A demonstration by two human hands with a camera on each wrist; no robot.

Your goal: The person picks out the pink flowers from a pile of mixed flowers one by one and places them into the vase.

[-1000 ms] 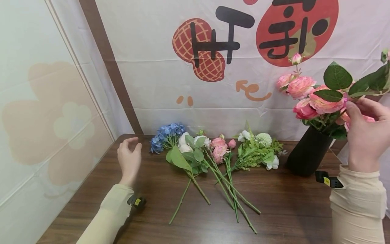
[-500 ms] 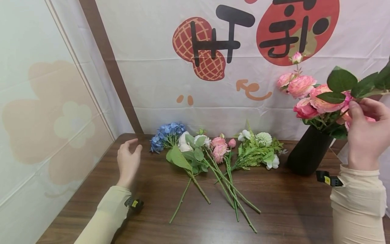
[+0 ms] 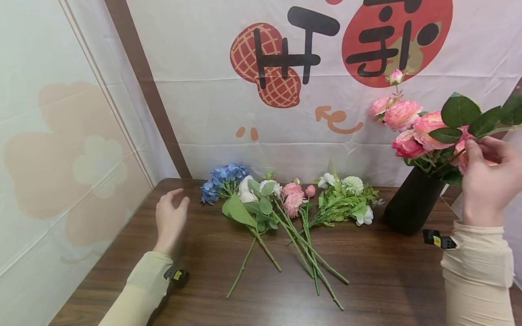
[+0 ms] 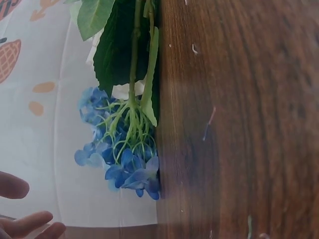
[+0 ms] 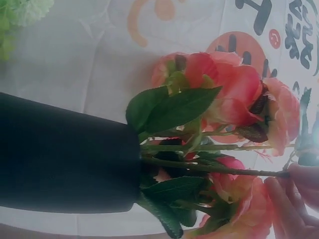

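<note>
pinching a stem [image 5: 214, 169], the right grip [image 3: 491, 176] partly hides pink petals [image 5: 246, 211], left grip [image 3: 170, 219] relaxed.

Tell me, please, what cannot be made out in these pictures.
Stem ends inside the black vase: hidden by its wall, head and right wrist views.
Most of the left hand: cut off by picture edges, left wrist view.
Outermost dark leaf near the right hand: cut off by the right edge, head view.
Thin bit on the table: too small to identify, left wrist view.
</note>
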